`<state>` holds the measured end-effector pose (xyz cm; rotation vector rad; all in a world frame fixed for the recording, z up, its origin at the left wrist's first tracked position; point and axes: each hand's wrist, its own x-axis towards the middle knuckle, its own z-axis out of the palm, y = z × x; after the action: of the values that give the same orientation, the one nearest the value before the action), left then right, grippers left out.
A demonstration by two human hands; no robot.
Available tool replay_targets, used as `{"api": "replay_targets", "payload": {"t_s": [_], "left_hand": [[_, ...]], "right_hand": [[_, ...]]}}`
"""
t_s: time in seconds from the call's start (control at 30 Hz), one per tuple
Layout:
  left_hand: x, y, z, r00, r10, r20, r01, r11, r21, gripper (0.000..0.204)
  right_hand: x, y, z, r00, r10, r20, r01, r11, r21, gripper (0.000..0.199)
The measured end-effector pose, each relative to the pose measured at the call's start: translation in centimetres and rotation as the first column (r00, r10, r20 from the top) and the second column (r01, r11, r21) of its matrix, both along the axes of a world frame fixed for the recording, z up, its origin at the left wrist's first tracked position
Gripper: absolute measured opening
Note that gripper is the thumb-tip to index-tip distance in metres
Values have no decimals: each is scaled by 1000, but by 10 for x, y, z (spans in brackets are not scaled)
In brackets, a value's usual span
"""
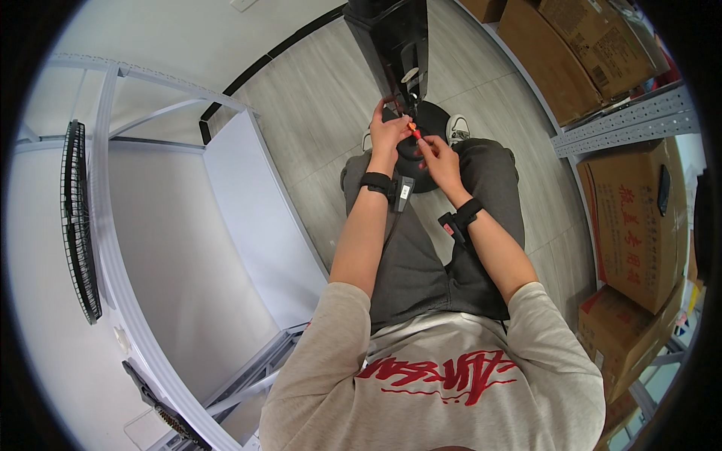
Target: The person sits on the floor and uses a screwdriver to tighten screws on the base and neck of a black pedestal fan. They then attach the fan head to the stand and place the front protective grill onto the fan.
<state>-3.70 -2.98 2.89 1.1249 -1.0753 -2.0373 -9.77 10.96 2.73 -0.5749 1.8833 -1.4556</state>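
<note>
Fan column [391, 37]: glossy black plastic with bright reflections. Round fan base [432, 124]: matt black plastic. Small screwdriver handle [413, 130]: smooth orange plastic. Wrist straps [376, 183]: black woven cloth, matt. Trousers [421, 255]: soft grey knit cloth. T-shirt [436, 368]: beige cotton with a flat red print. Floor [316, 98]: smooth grey wood-grain planks, low sheen. Shelf frame [120, 248]: painted pale grey metal, satin; shelf board [256, 218]: smooth white. Fan grille [75, 225]: thin black wire. Boxes [632, 218]: brown corrugated cardboard, matt and rough. Slotted rack rail [624, 120]: perforated grey metal.
</note>
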Motion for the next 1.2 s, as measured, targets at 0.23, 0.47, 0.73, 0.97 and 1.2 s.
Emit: {"api": "replay_targets", "payload": {"t_s": [0.23,0.47,0.73,0.97,1.2], "left_hand": [[0,0,-4,1000,7,-7,-7,1000,-7,86],[1,2,6,1000,-24,-17,25,999,32,89],[0,0,-3,1000,-7,4,7,999,-42,92],[2,-1,-5,1000,-25,1,25,999,-36,93],[2,3,0,998,-63,12,63,998,-9,91]], "right_hand": [[-3,-1,-13,999,-31,-29,32,999,36,33],[-15,1,-18,880,29,474,1,998,-63,40],[-7,0,-24,998,57,29,-57,998,5,36],[-11,-1,-17,918,92,385,-104,994,12,33],[-9,4,-31,999,23,-46,-18,994,107,36]]}}
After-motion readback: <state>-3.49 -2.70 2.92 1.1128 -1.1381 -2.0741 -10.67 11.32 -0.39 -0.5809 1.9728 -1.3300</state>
